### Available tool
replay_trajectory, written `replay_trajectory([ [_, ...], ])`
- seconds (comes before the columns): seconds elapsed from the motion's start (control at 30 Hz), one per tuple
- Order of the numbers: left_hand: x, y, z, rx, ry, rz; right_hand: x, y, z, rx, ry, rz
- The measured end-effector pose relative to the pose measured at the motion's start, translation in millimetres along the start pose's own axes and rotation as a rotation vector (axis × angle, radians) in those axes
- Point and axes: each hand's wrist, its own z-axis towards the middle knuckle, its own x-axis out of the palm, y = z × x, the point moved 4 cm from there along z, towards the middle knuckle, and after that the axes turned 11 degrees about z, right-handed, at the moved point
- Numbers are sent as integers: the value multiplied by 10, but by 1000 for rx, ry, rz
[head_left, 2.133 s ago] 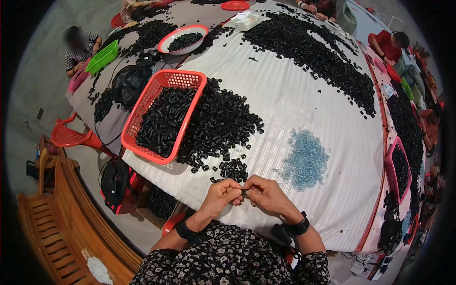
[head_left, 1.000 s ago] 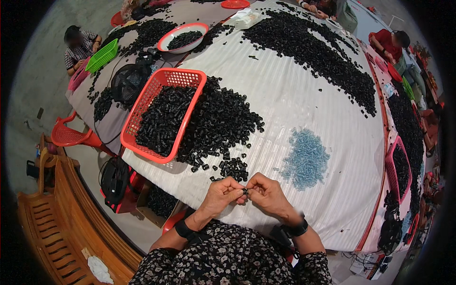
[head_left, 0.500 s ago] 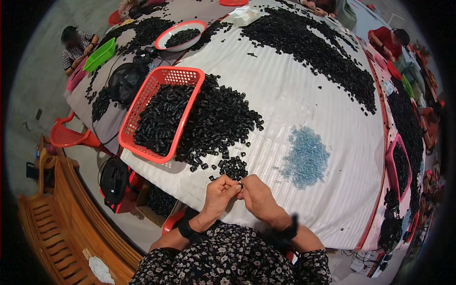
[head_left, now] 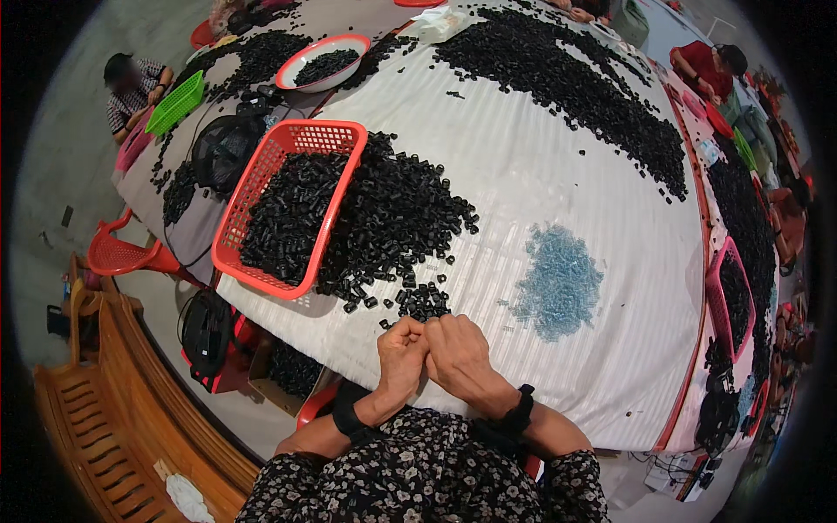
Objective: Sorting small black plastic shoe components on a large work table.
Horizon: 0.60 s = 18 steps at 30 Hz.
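My left hand [head_left: 401,356] and my right hand [head_left: 464,356] meet at the near edge of the cloth-covered table, fingers closed and pressed together. Whatever lies between the fingertips is hidden by the knuckles. Just beyond them is a small cluster of short black plastic pieces [head_left: 424,301], which runs into a larger heap of the same pieces [head_left: 410,205]. To the left of that heap, a red plastic basket [head_left: 261,282] stands full of black pieces. A flat pile of small clear bluish pieces [head_left: 558,283] lies to the right of my hands.
A long spread of black pieces [head_left: 558,78] covers the far table. A red-rimmed white basin [head_left: 349,80], a black mesh fan [head_left: 218,152] and a green basket [head_left: 177,103] stand at far left. A wooden bench [head_left: 96,436] is at lower left. Other people sit around the table.
My right hand has turned and closed in over the left fingertips. The small black piece that showed between the fingers is now out of sight. The whole view has shifted slightly.
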Motion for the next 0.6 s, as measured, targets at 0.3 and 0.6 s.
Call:
replay_trajectory([
  [0.3,19,50,27,12,-35,-23,33,-43,18,-37,-70,91],
  [0.6,43,65,91,-162,24,-146,37,-101,13,-14,-94,122],
])
